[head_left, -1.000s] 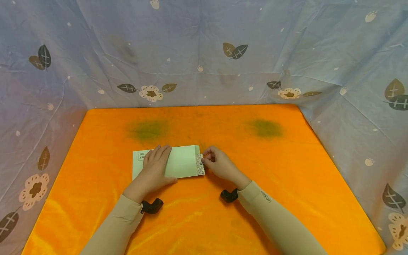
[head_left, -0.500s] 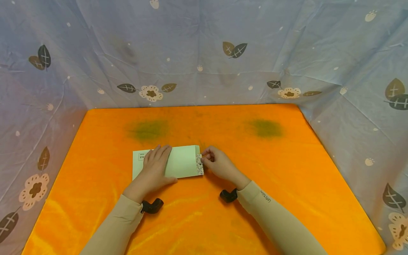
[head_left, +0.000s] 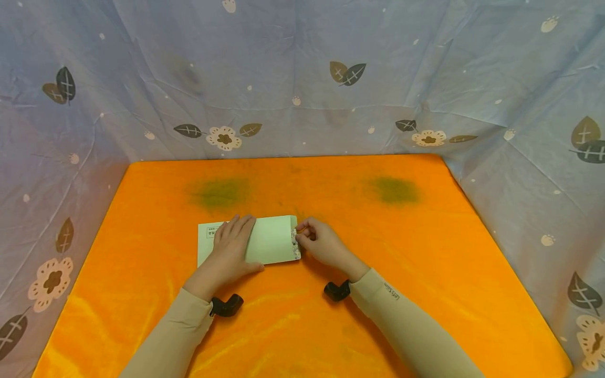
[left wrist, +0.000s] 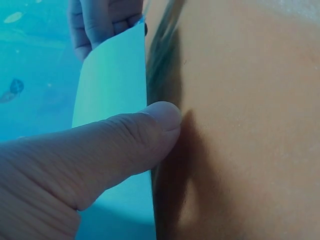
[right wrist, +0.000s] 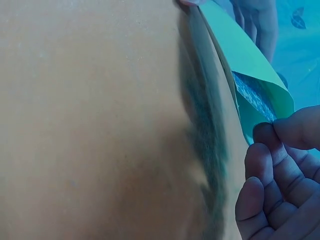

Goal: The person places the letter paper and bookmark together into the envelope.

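A pale green envelope [head_left: 271, 241] lies on the orange cloth, its open end to the right and a small printed box at its left. My left hand [head_left: 229, 249] rests on it with fingers spread; the thumb [left wrist: 135, 132] extends past the near edge. From the envelope's mouth pokes a narrow strip of a card with a speckled floral pattern [head_left: 295, 252], the rest hidden inside. My right hand [head_left: 326, 244] pinches the outer edge of this card between thumb and forefinger. Seen from the right wrist, the mouth gapes around the patterned card [right wrist: 255, 95].
An orange velvety cloth [head_left: 397, 236] covers the table, with two dark greenish patches near the back. Grey-blue curtains [head_left: 302, 79] printed with leaves and flowers enclose the back and both sides. A black wrist device [head_left: 227, 305] sits at each cuff.
The patterned card has slid left into the envelope, so a thinner strip shows. My right hand has moved slightly left with it. The left hand stays almost in place on the envelope.
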`<state>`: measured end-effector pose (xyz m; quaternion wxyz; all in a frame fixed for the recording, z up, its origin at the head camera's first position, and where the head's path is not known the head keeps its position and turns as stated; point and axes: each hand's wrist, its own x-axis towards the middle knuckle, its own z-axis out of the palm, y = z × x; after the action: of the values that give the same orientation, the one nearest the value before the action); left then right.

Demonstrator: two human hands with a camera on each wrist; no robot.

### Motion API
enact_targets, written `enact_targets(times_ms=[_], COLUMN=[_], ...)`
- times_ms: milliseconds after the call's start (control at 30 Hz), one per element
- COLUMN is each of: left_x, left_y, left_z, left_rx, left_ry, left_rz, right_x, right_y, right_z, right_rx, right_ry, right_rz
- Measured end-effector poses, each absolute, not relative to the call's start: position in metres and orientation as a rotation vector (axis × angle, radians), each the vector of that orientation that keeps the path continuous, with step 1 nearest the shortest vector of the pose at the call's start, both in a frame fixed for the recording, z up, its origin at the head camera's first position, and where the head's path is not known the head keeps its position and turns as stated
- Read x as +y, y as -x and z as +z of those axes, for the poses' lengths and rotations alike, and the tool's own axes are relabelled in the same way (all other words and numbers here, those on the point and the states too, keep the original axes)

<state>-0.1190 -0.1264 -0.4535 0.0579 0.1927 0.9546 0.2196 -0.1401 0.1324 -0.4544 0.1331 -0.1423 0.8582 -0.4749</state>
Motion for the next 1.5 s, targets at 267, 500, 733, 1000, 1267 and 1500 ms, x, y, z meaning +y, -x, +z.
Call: enact_targets(times_ms=[267,500,733,1000,1267,1500], left_x=[-0.1267,-0.1272,-0.1271,-0.1273,-0.1276,-0.1308], left_y=[0.1192,0.1191,0.1194,0.1191,0.1195,0.1205], left_z=[-0.4548,-0.4549,-0.454,-0.4522,-0.4517,-0.4541], left_rx=[2.9,2.905,2.905,2.886,2.885,2.898], left_ry=[-0.589,-0.597,-0.599,-0.589,-0.591,-0.58], left_rz=[0.664,0.669,0.669,0.679,0.676,0.682], right_x=[0.1288,0.1255,0.1245,0.1241,0.1262,0.1313], right_y=[0.1397,0.1404,0.139,0.1397,0.1396,0.1389], right_z=[-0.4547,-0.4566,-0.4534,-0.4551,-0.4542,-0.4528], right_rx=[2.491,2.471,2.465,2.468,2.431,2.482], right_ry=[0.455,0.461,0.464,0.465,0.451,0.439], right_rz=[-1.375,-1.383,-1.376,-1.369,-1.397,-1.385])
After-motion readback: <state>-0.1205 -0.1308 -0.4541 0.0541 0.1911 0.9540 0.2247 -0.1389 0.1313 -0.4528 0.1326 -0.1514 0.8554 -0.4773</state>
